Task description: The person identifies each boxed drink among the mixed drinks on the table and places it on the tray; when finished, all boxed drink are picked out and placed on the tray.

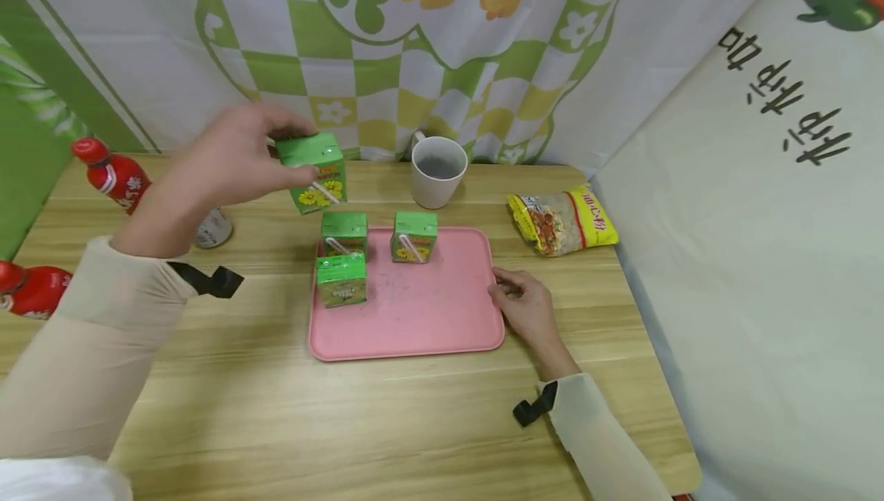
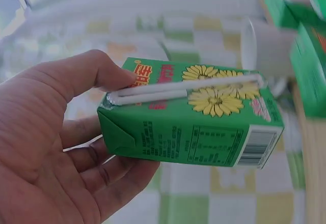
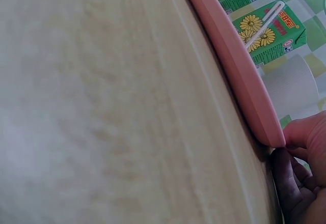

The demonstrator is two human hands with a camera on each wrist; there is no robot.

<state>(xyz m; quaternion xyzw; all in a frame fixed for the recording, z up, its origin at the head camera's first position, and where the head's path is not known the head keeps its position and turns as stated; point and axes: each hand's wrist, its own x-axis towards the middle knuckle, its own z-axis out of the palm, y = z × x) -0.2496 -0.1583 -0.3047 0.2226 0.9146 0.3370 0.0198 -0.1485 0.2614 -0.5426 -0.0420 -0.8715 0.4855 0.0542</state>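
Observation:
My left hand (image 1: 224,154) grips a green drink carton (image 1: 319,154) with yellow flowers, in the air past the tray's far left corner. The left wrist view shows thumb and fingers round one end of this carton (image 2: 214,137), a white straw stuck along its side. Three similar cartons stand on the pink tray (image 1: 414,324): one at the far left (image 1: 345,231), one in front of it (image 1: 342,286), and another at the far middle (image 1: 414,240). My right hand (image 1: 528,308) pinches the tray's right rim; in the right wrist view the fingers (image 3: 290,186) are partly cut off.
Behind the tray stands a white mug (image 1: 437,175), near the curtain (image 1: 376,75). A yellow food packet (image 1: 566,221) lies at the back right. On the left are red bottles (image 1: 119,177) and a can (image 1: 214,229), partly hidden by my left arm. A wall bounds the right side.

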